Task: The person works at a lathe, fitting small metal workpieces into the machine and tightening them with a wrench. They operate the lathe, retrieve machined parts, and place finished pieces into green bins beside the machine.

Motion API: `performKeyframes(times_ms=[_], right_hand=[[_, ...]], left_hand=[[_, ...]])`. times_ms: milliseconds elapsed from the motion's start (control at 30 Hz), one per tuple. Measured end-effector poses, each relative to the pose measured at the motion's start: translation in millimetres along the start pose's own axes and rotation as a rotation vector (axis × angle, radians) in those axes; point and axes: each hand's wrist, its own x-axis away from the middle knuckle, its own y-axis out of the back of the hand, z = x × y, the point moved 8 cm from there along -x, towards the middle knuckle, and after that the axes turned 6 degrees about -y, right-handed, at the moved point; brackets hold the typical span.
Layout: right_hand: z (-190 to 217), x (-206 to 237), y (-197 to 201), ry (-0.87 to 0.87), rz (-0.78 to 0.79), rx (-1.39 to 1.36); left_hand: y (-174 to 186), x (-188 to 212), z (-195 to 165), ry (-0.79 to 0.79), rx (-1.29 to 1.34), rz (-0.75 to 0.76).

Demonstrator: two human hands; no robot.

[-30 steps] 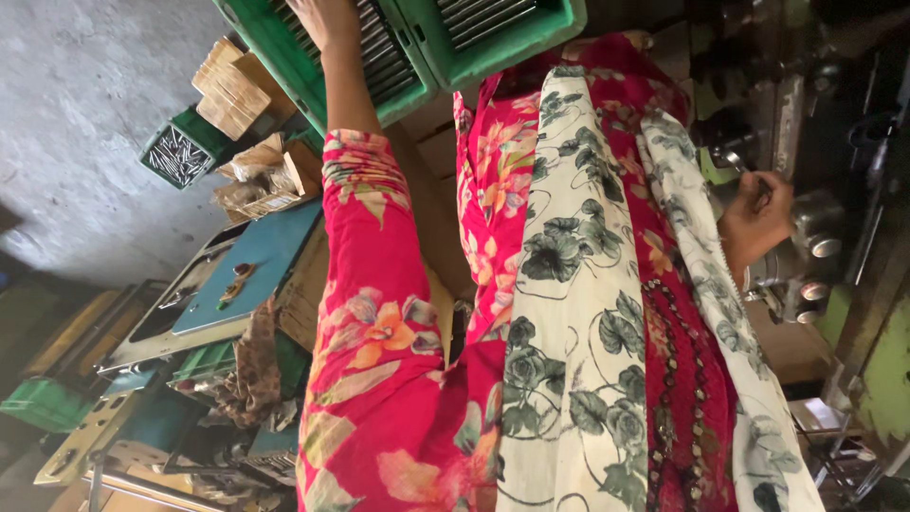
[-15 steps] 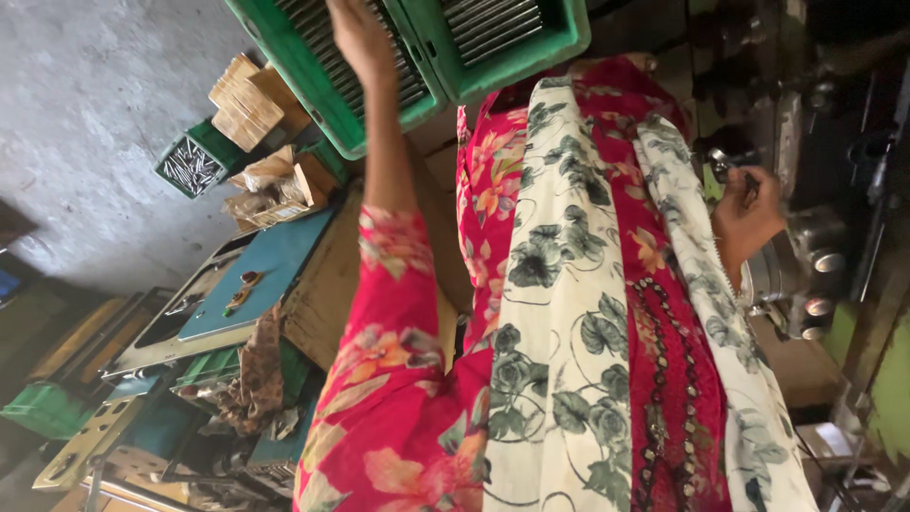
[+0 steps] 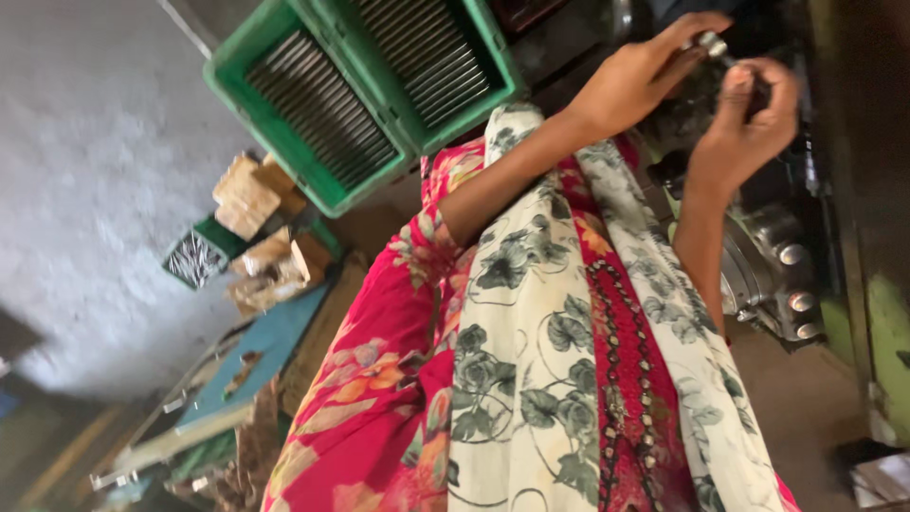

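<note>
We note a grey concrete floor [image 3: 85,142] filling the left of the view, rough and evenly lit by soft daylight (source not visible). Two green plastic crates [image 3: 360,85] sit side by side at the upper middle, each packed with rows of thin metal rods. Below them we see a loose heap of small wooden blocks [image 3: 256,228] beside a smaller green tray [image 3: 194,258] holding metal pieces. A teal metal panel [image 3: 256,356] lies at lower left, near some brown scraps. At far right stands a dark machine with a round steel chuck [image 3: 773,270], and a green-painted edge [image 3: 891,351] runs beside it.
</note>
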Motion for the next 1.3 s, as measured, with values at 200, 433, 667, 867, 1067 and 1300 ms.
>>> performKeyframes(times_ms=[200, 433, 667, 867, 1067, 1300], right_hand=[[23, 20, 5, 0.151, 0.040, 0.389], [23, 37, 9, 0.196, 0.150, 0.485], [13, 52, 4, 0.149, -0.030, 0.292], [-11, 67, -15, -0.602, -0.046, -0.641], [28, 69, -22, -0.807, 0.159, -0.843], [14, 92, -13, -0.877, 0.215, -0.958]], left_hand=[[-23, 17, 29, 0.188, 0.486, 0.157], [-43, 29, 49, 0.354, 0.278, 0.384], [-33, 31, 34, 0.601, 0.470, -0.019], [14, 18, -79, -0.238, -0.111, -0.087], [24, 13, -130, -0.391, -0.440, 0.234], [18, 5, -179, -0.704, -0.511, 0.397]])
